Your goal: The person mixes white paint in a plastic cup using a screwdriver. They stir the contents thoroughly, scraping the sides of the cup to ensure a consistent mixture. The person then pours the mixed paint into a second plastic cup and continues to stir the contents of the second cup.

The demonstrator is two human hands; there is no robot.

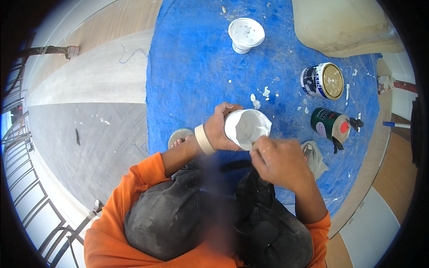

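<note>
My left hand [220,127] grips the side of a small white pot [245,128] that is lined or covered with a white cloth. A roll of beige masking tape [203,139] sits around my left wrist like a bracelet. My right hand [279,161] pinches the cloth's edge at the pot's near rim. Both hands are held above my lap, over a blue tarp [196,80] on the floor.
On the tarp stand a white paint-smeared cup [245,34], a tin with a gold lid [323,81], a green tin with a red-spotted lid [330,125] and a large cream canister [344,24]. A rag [316,157] lies by my right hand. Railings run along the left.
</note>
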